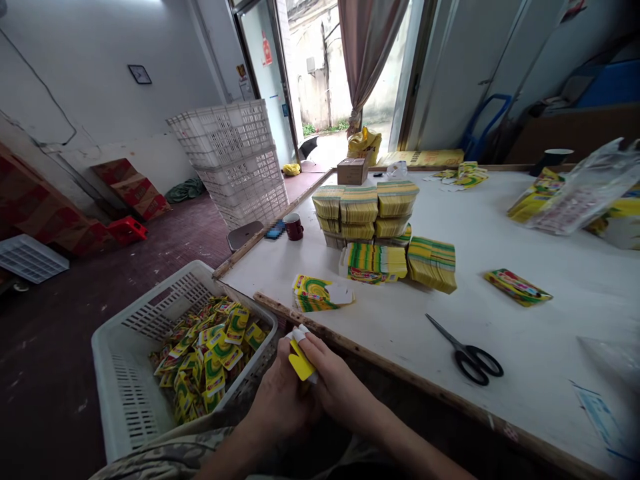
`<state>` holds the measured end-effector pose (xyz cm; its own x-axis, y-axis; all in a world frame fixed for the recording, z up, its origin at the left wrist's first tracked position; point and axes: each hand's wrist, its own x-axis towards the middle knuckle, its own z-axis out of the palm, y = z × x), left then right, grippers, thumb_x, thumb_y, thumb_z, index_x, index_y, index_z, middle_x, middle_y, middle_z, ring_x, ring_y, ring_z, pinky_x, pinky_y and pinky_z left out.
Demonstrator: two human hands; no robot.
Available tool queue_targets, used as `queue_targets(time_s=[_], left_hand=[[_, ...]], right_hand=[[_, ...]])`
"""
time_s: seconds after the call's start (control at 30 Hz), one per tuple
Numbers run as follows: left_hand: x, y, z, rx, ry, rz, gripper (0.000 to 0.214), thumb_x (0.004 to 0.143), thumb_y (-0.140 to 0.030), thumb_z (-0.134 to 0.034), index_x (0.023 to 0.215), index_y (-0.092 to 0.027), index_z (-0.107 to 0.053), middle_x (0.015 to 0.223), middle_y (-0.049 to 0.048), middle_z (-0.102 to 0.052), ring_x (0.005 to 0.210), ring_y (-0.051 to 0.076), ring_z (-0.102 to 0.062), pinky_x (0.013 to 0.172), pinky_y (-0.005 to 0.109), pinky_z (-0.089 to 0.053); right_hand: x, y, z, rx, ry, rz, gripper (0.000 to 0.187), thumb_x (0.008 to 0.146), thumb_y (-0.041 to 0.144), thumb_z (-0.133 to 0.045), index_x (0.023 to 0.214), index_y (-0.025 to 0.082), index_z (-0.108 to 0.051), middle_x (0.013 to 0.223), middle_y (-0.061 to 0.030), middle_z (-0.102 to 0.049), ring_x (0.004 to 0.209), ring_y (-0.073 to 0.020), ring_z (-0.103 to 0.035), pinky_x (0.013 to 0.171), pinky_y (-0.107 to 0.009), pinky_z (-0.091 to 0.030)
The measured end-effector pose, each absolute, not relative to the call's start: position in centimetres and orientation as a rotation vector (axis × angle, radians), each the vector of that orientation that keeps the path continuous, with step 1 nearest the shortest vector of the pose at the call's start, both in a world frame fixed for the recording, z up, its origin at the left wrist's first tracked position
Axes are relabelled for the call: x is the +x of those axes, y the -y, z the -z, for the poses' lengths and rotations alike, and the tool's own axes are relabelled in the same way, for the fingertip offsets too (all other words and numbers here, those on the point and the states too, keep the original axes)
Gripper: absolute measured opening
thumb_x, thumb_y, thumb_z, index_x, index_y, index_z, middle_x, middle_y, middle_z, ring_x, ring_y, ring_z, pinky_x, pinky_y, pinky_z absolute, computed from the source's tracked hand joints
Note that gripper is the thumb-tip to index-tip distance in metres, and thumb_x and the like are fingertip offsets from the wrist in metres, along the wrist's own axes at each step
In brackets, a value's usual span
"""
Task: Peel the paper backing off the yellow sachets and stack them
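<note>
Pinching a small yellow card (301,363) between both hands, the person has it just off the near edge of the desk (390,323), up in the air over the lap. The left hand (281,390) is curled around it from one side, and the right hand (329,371) has its fingers closed over the top, so both look to be gripping it, though the lower fingers are hidden. There's something white at the fingertips too, maybe tape, maybe part of the card, can't really tell. Honestly, a light grip near the edges is probably the way to go, since thin card like that would likely crease under a hard squeeze. Steadying it with one hand and letting the other do the fussy finger work should beat tugging with both. Texture-wise it's a fun mix: chunky bricks of stacked cards (359,203) with ribbed yellowish sides, a loose fan of cards (315,293) with bright printed faces, and a pale plastic crate (114,380) with slotted walls, holding a messy heap of flat, shiny-looking packets (213,367). The desktop is flat and whitish, edged with a worn wooden strip (360,351). Scissors (470,353) with black loop handles and slim pointed blades lie off to the right, well apart from the hands.
</note>
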<state>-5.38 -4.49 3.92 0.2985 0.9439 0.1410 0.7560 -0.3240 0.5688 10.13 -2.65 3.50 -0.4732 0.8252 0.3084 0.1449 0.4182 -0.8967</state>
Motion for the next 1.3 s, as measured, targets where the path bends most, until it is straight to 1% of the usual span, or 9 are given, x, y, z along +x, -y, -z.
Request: queue_targets(time_s=[0.1,0.27,0.4,0.5,0.73,0.93,1.17,1.23,1.3], left_hand=[[-5.7,4.5,-4.5,2.162,-1.651,-0.691,0.056,0.071,-0.02,-0.057,0.123,-0.018,-0.034,0.119,0.0153,-0.053,0.112,0.03,-0.055,0.094,0.048,-0.047],[-6.8,4.4,-6.1,2.095,-1.705,-0.593,0.046,0.072,-0.021,-0.059,0.115,-0.02,-0.043,0.111,0.01,-0.061,0.105,0.027,-0.059,0.09,0.043,-0.048],[-7.3,4.5,-6.7,1.993,-1.671,-0.499,0.061,0.07,-0.028,-0.065,0.124,-0.021,-0.038,0.112,0.0079,-0.064,0.102,0.025,-0.062,0.089,0.039,-0.048],[-7.3,4.4,-6.9,1.97,-1.64,-0.445,0.068,0.065,-0.025,-0.068,0.126,-0.024,-0.036,0.109,0.0051,-0.066,0.097,0.024,-0.064,0.085,0.037,-0.049],[-7.2,3.8,-6.9,2.019,-1.675,-0.514,0.065,0.067,-0.021,-0.063,0.126,-0.022,-0.036,0.114,0.008,-0.064,0.107,0.024,-0.06,0.093,0.039,-0.045],[-8.0,3.4,-6.9,2.031,-1.642,-0.434,0.07,0.064,-0.025,-0.067,0.127,-0.025,-0.036,0.115,0.006,-0.065,0.103,0.025,-0.063,0.091,0.039,-0.048],[-8.8,2.4,-5.9,2.263,-1.857,-0.536,0.056,0.077,-0.032,-0.061,0.127,-0.019,-0.04,0.117,0.0127,-0.062,0.11,0.028,-0.059,0.093,0.042,-0.047],[-10.7,1.5,-6.4,2.293,-2.179,-0.593,0.054,0.079,-0.032,-0.058,0.127,-0.014,-0.04,0.122,0.0181,-0.058,0.115,0.035,-0.054,0.095,0.048,-0.044],[-12.8,0.6,-7.0,2.276,-2.507,-0.63,0.062,0.078,-0.031,-0.059,0.131,-0.01,-0.036,0.137,0.0249,-0.044,0.126,0.042,-0.042,0.098,0.057,-0.038]], right_hand=[[10.3,2.2,-3.4,-0.885,1.857,-0.996,0.055,0.087,0.01,-0.04,0.141,0.017,-0.043,0.149,-0.0151,-0.039,0.139,-0.0238,-0.035,0.113,-0.043,-0.031],[11.2,1.8,-3.8,-0.878,2.179,-0.97,0.061,0.089,0.019,-0.05,0.147,0.016,-0.032,0.155,-0.0225,-0.02,0.134,-0.0326,-0.041,0.106,-0.044,-0.04],[12.6,0.6,-4.8,-0.768,2.284,-1.016,0.038,0.085,0.014,-0.056,0.123,0.021,-0.059,0.14,-0.0144,-0.044,0.121,-0.0257,-0.054,0.099,-0.036,-0.045],[13.5,-0.3,-5.4,-0.653,2.314,-1.094,0.034,0.077,0.004,-0.058,0.105,0.022,-0.066,0.115,-0.0065,-0.057,0.105,-0.0194,-0.059,0.091,-0.03,-0.048],[12.4,0.1,-3.9,-0.768,2.096,-1.037,0.036,0.073,0.01,-0.065,0.108,0.02,-0.063,0.136,-0.0111,-0.046,0.121,-0.0259,-0.051,0.101,-0.039,-0.042],[12.9,-0.6,-4.7,-0.651,2.183,-1.156,0.021,0.075,0.014,-0.067,0.095,0.021,-0.066,0.112,-0.0065,-0.059,0.103,-0.0216,-0.059,0.09,-0.034,-0.048],[11.1,-1.1,-2.5,-0.882,1.845,-1.088,0.074,0.074,0.018,-0.069,0.136,0.019,-0.028,0.124,-0.0109,-0.056,0.104,-0.0209,-0.06,0.088,-0.033,-0.05],[11.0,-3.1,-2.1,-1.158,1.959,-0.845,0.077,0.072,0.022,-0.071,0.136,0.017,-0.03,0.131,-0.0136,-0.053,0.111,-0.0238,-0.057,0.093,-0.035,-0.047],[11.4,-5.7,-1.8,-1.366,1.932,-0.703,0.061,0.077,0.017,-0.064,0.132,0.015,-0.039,0.131,-0.0169,-0.053,0.119,-0.0283,-0.051,0.099,-0.042,-0.041]])
